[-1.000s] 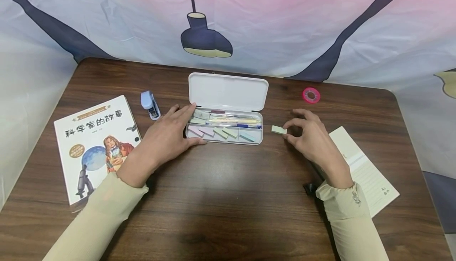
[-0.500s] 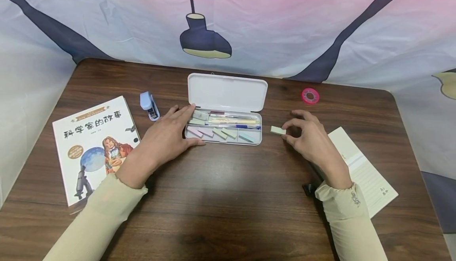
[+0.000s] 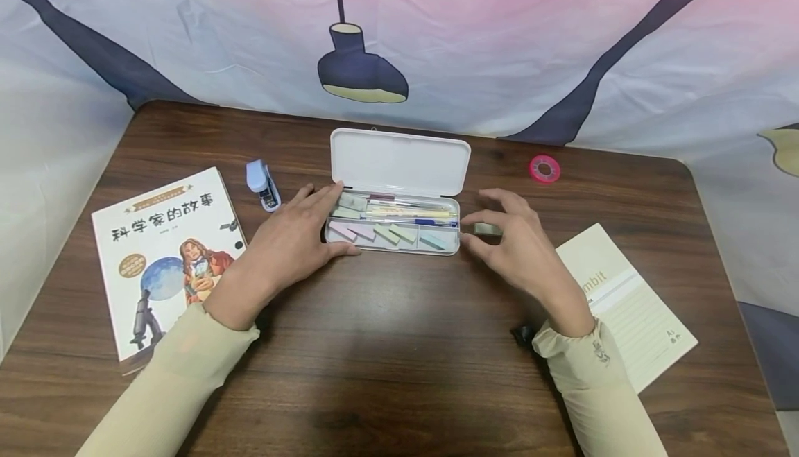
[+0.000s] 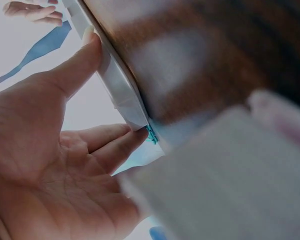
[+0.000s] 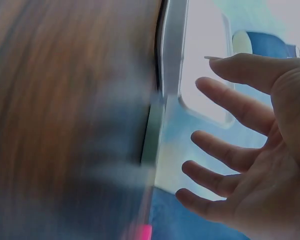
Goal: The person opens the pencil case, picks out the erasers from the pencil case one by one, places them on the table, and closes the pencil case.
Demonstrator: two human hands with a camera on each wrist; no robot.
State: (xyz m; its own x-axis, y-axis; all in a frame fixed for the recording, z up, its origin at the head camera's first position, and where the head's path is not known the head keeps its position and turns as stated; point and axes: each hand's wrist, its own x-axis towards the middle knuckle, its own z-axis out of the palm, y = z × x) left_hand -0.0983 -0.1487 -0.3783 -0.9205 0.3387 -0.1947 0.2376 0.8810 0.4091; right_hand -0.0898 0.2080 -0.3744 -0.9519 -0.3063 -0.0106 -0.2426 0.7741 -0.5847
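An open white pencil case lies in mid-table, its lid raised at the back. Pens fill its rear compartment; small pink, yellow-green and blue blocks lie in the front ones. My left hand grips the case's left end, thumb along the front edge and fingers toward the back corner. At the right end hovers my right hand, fingers spread apart with fingertips close to the case. A small green block sits on the table beyond these fingers; the right wrist view shows it beside the case, not held.
A white picture book lies at the left, with a blue stapler beside it. On the right are a pink tape roll and a cream notebook, partly under the right forearm. A patterned cloth hangs behind the table.
My right hand has let go of the green block and moved left to the case's right end; the block stays on the table. My left hand keeps its hold.
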